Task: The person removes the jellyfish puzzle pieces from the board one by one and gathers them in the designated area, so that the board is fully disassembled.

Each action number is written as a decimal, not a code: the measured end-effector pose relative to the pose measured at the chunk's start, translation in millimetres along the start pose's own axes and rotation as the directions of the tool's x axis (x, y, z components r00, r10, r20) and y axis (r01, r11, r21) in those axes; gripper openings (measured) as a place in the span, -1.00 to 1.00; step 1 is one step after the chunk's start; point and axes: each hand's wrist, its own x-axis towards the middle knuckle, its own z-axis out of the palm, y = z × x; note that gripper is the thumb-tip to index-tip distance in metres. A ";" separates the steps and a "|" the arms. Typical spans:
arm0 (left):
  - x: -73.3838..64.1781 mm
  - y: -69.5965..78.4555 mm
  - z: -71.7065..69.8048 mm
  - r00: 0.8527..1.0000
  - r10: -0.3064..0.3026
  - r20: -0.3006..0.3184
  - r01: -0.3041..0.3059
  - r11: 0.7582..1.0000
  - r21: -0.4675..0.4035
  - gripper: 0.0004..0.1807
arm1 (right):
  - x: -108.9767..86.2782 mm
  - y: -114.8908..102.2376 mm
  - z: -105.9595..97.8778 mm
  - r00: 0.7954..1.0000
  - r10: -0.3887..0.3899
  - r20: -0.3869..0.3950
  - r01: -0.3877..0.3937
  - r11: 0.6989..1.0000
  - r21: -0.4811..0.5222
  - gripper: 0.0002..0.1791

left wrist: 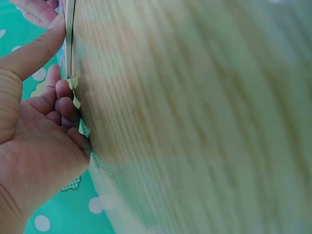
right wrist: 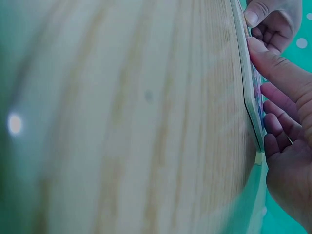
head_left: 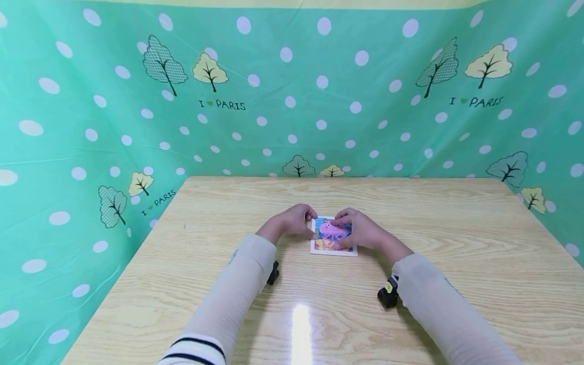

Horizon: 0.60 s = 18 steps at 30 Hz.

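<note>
Evidently our left grip (head_left: 294,221) grasps the picture board (head_left: 326,236) at nine o'clock, on the worktop (head_left: 337,289); our right grip (head_left: 363,231) bends over it from three (pinching or pressing, we can't tell). It looks mostly complete; fingers hide anything left.

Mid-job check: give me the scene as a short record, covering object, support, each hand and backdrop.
object: white-bordered cartoon picture board, pink figure on it
support: wood-grain table
left hand: at the board's left edge, thumb touching it; grip unclear
right hand: over the picture, partly covering its right side
backdrop: teal polka-dot curtain, printed with trees and PARIS lettering
</note>
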 end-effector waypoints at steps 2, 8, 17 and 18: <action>0.2 -0.7 0.5 1.000 0.005 -0.005 -0.005 1.000 0.006 -0.45 | 0.1 0.0 0.1 1.000 0.009 -0.001 -0.009 1.000 0.003 -0.29; -1.4 -2.8 2.0 0.998 0.035 -0.043 -0.033 0.999 0.039 -0.47 | 0.4 -0.8 0.3 1.000 0.013 0.005 -0.013 1.000 0.003 -0.27; -0.5 -1.0 2.5 0.997 0.061 -0.051 -0.056 0.994 0.098 -0.26 | -0.8 -1.6 0.2 1.000 0.023 0.004 -0.023 1.000 0.005 -0.28; -0.4 -1.3 2.1 0.997 0.062 -0.050 -0.057 0.993 0.107 -0.25 | -0.7 -1.4 -0.2 1.000 0.023 0.005 -0.023 1.000 0.003 -0.28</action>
